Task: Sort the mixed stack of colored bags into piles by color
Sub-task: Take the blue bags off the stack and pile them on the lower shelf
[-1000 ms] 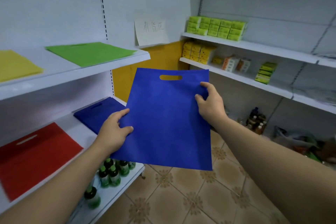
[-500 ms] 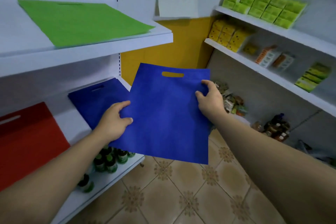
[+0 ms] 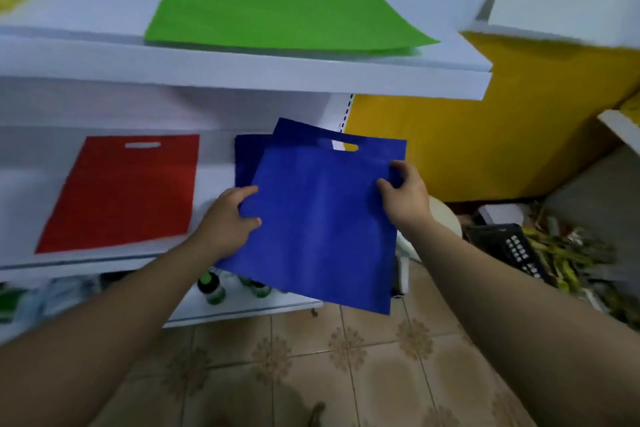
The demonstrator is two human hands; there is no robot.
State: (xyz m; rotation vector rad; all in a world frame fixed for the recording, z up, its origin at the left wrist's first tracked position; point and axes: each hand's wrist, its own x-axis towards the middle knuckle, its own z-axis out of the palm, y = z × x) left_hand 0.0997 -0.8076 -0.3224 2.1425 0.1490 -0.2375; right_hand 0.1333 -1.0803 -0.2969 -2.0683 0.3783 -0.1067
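Here, blue bag (image 3: 322,225) gripped, L hand (image 3: 230,215), R hand (image 3: 407,194)

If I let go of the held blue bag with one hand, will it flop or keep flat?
Probably semi-stiff: the flat blue fabric bag looks nearly planar though the left hand and right hand pinch only its side edges. Likely light, as thumb-and-finger pinches carry it. One-handed, the free corner may droop.

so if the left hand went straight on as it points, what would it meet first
The left hand, gripping the held blue bag, would likely meet the other blue bag on the shelf; depth unclear.
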